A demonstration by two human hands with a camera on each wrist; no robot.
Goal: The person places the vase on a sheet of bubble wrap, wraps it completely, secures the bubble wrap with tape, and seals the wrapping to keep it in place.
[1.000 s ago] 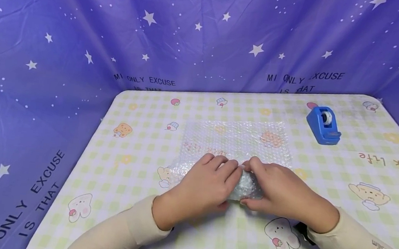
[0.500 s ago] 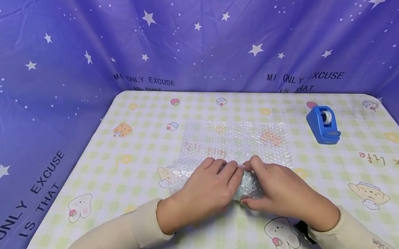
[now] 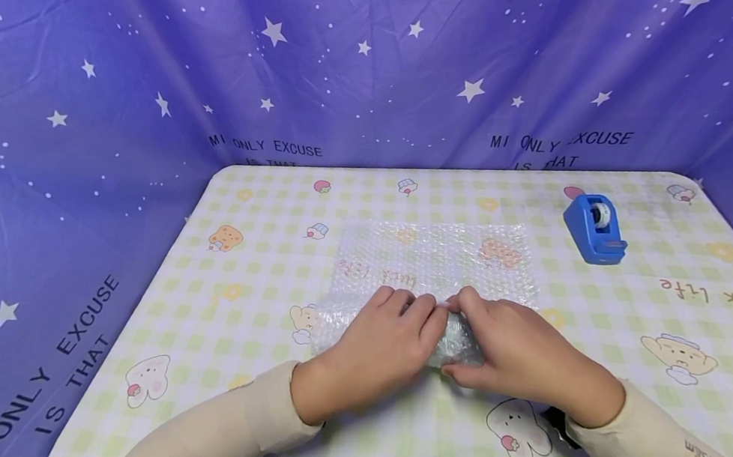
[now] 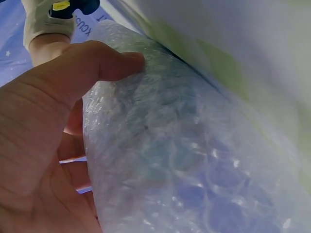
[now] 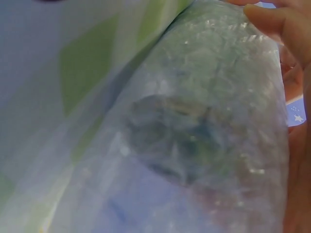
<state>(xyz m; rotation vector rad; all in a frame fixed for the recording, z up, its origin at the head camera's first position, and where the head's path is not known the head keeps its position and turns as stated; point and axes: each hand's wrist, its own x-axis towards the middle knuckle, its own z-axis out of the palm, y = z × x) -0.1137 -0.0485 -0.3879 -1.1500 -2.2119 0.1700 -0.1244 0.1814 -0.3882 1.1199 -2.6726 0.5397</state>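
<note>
A sheet of clear bubble wrap [image 3: 438, 255] lies on the table with its near end rolled into a bundle [image 3: 457, 342]. My left hand [image 3: 387, 348] grips the bundle from the left, fingers bent over its far side. In the left wrist view the thumb presses on the bubble wrap [image 4: 160, 131]. From the right, my right hand [image 3: 519, 348] holds the bundle's other end between thumb and fingers. Through the plastic in the right wrist view shows a dark, roundish shape [image 5: 170, 136], too blurred to name.
A blue tape dispenser [image 3: 595, 230] with a roll of tape stands at the back right of the table. A checked tablecloth [image 3: 257, 231] with cartoon prints covers the table. Behind it and at the sides hangs a purple curtain [image 3: 371, 71] with stars.
My left hand and sleeve have shifted slightly to the right, and the wrap at the left end of the bundle looks flatter. The right hand has hardly moved.
</note>
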